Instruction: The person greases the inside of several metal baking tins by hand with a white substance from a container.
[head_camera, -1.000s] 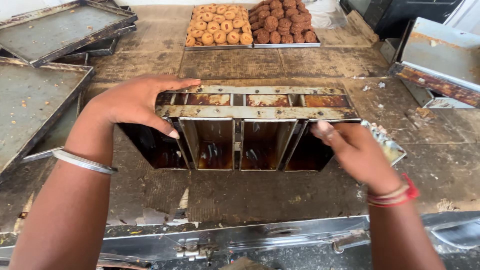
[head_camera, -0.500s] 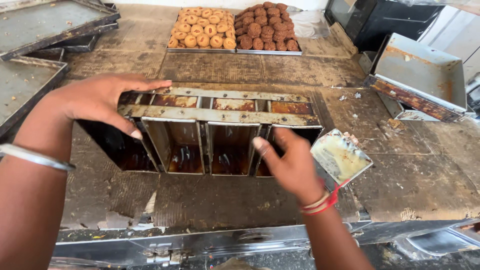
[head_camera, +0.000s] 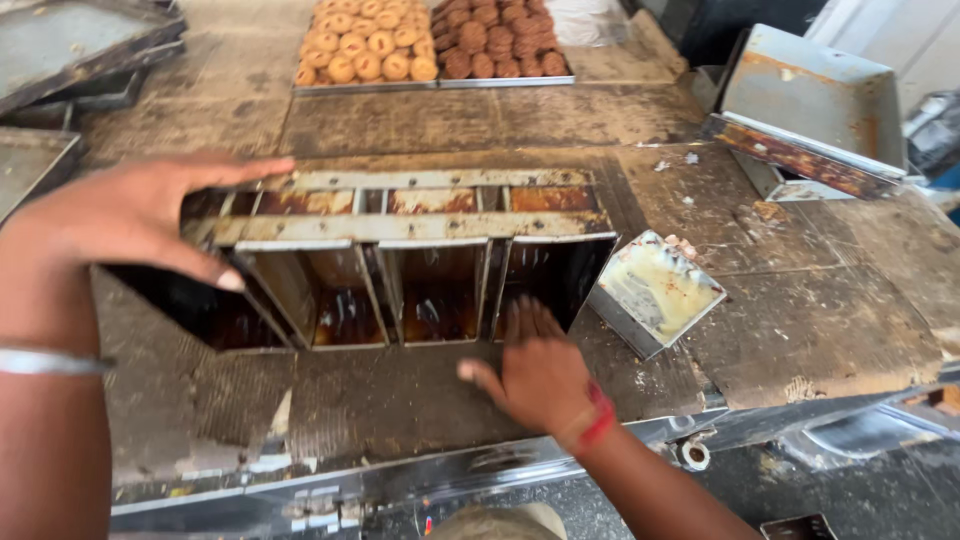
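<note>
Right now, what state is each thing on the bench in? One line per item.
Loaf tin set: tipped on its side, openings toward the person, empty and greasy.
Left hand: open, resting on the set's left end.
Right hand: open, fingertips at the right tin's mouth.
Small tin: tilted, smeared with pale grease.
Biscuit trays: full.
Upturned tin: rusty.

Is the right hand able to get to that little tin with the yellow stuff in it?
Probably yes: the right hand lies flat beside the small tin, with only bare worktop between them.
</note>
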